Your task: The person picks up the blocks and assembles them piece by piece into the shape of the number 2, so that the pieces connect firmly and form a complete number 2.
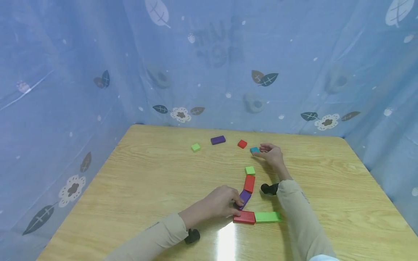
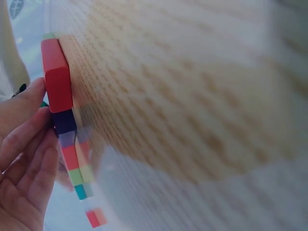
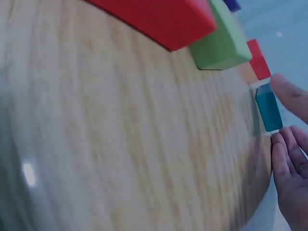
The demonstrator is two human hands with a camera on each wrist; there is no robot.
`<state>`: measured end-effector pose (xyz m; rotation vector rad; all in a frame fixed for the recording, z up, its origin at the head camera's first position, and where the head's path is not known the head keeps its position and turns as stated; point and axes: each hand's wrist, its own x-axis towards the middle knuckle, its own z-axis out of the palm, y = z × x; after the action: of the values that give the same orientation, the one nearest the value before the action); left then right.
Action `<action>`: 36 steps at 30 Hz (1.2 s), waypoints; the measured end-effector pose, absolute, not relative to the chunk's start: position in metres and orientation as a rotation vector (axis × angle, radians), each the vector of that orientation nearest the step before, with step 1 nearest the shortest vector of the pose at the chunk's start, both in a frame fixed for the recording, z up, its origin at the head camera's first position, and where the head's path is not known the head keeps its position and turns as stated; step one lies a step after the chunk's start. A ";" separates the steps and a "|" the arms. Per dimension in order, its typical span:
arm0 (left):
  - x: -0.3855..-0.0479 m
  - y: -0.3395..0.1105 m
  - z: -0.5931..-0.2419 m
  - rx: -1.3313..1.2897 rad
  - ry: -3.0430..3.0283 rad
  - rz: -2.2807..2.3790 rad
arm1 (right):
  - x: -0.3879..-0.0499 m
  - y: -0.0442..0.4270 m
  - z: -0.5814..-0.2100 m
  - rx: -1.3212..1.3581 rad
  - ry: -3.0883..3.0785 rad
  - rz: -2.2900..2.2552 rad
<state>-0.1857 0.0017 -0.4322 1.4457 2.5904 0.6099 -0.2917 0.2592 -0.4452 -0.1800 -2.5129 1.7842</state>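
- Blue leaf-print curtain (image 1: 215,72) backs the wood-grain table (image 1: 156,174).
- Right hand (image 1: 271,154): relaxed, fingers extended; the small blue block (image 1: 254,149) sits just left of its fingertips, next to the thumb. Whether skin touches block, I cannot tell.
- That block lies well beyond the left hand (image 1: 223,201), so the right is plainly nearer; its long axis is hard to make out.
- Left fingers, unclenched, touch the near purple block (image 1: 245,197), thumb against the near red block (image 1: 246,218).
- Near purple block's long axis slants from the left hand toward the right; near red block's runs crosswise.
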 end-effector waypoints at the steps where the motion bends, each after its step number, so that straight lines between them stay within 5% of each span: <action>1: -0.186 0.001 -0.432 1.448 2.590 0.613 | -0.292 0.258 -0.445 -0.180 -2.523 1.757; 21: -0.186 0.000 -0.432 1.470 2.595 0.647 | -0.300 0.249 -0.430 -0.210 -2.786 1.198; 36: -0.185 0.000 -0.431 1.454 2.586 0.660 | -0.297 0.265 -0.421 -0.170 -2.693 1.253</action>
<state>-0.1853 -0.0003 -0.4314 1.4542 2.5861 0.6595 -0.2968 0.2646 -0.4210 -0.1697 -2.6933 1.2527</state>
